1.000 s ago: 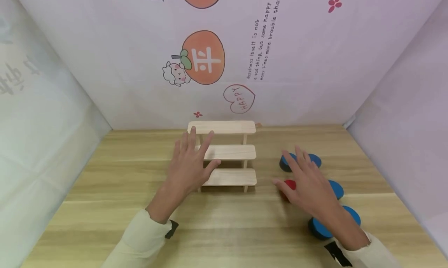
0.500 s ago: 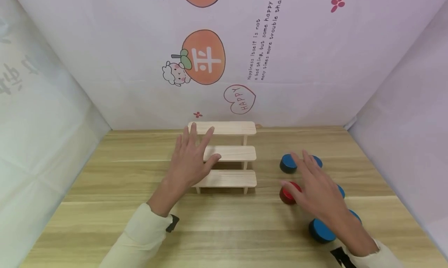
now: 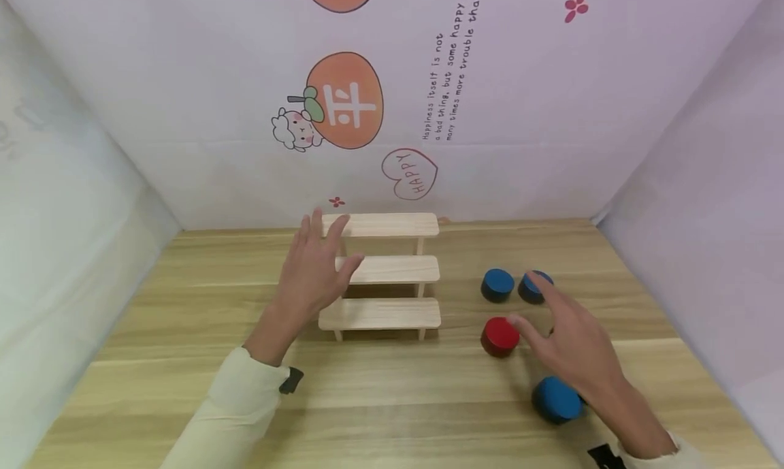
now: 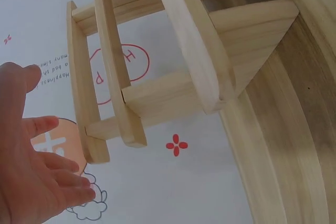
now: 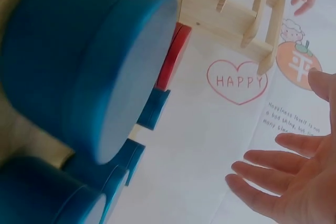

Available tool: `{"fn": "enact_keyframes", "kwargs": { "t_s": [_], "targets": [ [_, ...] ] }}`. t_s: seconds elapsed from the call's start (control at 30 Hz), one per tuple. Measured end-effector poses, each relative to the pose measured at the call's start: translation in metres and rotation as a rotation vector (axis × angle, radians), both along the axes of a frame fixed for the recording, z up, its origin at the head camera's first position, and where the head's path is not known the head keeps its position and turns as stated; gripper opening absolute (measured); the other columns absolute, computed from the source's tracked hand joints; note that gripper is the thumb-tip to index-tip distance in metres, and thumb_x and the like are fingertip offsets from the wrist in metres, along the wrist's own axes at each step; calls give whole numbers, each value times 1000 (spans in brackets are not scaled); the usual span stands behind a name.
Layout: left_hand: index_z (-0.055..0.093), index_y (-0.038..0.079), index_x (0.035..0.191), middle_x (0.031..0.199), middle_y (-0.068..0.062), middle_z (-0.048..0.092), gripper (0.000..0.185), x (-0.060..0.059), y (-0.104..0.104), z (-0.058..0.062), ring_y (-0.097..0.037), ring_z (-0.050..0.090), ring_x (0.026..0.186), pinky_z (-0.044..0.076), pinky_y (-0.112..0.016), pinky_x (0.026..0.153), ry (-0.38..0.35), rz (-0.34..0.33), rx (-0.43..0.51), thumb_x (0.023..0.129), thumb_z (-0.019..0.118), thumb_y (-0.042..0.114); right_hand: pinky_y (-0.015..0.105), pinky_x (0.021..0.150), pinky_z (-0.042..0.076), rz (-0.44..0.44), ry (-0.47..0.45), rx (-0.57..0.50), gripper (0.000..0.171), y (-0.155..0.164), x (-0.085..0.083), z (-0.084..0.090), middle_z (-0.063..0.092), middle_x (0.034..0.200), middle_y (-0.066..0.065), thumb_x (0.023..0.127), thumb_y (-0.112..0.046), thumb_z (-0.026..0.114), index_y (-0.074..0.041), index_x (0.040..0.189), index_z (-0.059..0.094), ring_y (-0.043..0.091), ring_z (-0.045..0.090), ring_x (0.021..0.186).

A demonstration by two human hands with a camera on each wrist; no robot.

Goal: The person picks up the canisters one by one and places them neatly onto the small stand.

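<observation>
Nearest the camera, a blue disc lies on the wooden table, partly under the right hand. That hand hovers with fingers spread and straight, holding nothing. The red disc lies just left of its thumb, closer to this hand than to the other. Two further blue discs sit beyond. All are short, smooth, matte cylinders. The left hand, fingers apart, hovers at the left end of the three-tier stepped rack of pale unfinished wood.
</observation>
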State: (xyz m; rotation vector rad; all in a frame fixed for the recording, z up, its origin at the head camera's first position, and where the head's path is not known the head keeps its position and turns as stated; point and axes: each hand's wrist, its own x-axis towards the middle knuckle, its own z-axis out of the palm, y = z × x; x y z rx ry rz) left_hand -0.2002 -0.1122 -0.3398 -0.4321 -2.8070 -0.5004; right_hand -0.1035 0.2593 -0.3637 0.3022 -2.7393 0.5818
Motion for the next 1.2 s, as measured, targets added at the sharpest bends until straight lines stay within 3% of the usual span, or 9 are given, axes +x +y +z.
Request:
{"fn": "enact_keyframes", "kwargs": {
  "t_s": [0.13, 0.23, 0.33, 0.7, 0.93, 1.2],
  "targets": [
    [30, 14, 156, 159, -32, 15, 69, -2, -7, -1, -51, 14, 145, 18, -58, 115, -9, 7, 25, 100, 58, 42, 59, 69, 52, -12, 37, -34, 70, 2, 4, -5, 56, 134, 30, 92, -42, 71, -7, 147, 48, 46, 63, 98],
    [29, 14, 156, 159, -32, 15, 68, -5, -9, -2, -51, 14, 145, 18, -59, 115, -14, 4, 43, 100, 57, 41, 65, 75, 50, -12, 49, -35, 69, 5, 5, -7, 55, 135, 30, 91, -41, 72, -6, 146, 50, 52, 56, 114],
    [29, 14, 157, 159, -32, 15, 67, -9, -11, -2, -50, 14, 145, 18, -60, 115, -25, 7, 61, 101, 55, 41, 68, 78, 48, -1, 53, -23, 68, 9, 5, -9, 56, 134, 30, 90, -41, 73, -5, 144, 51, 52, 55, 115],
    [25, 19, 159, 160, -29, 14, 64, -26, -28, -3, -49, 17, 145, 26, -67, 108, -95, 45, 134, 104, 43, 46, 71, 91, 38, -18, -65, -45, 71, 25, 8, -11, 49, 141, 30, 93, -44, 70, -2, 146, 48, 53, 46, 123],
    [24, 24, 160, 160, -30, 16, 61, -30, -37, -11, -52, 21, 143, 27, -72, 104, -102, 60, 155, 106, 38, 47, 72, 93, 35, -19, -96, -86, 82, 33, 11, -13, 42, 146, 31, 94, -42, 69, -11, 158, 28, 54, 41, 128],
    [25, 28, 160, 161, -27, 17, 59, -34, -41, -17, -54, 24, 141, 26, -73, 104, -138, 40, 230, 106, 33, 49, 74, 90, 33, -33, -118, -105, 78, 51, 13, -16, 43, 143, 32, 95, -40, 69, -8, 156, 32, 54, 41, 125]
  ]
}}
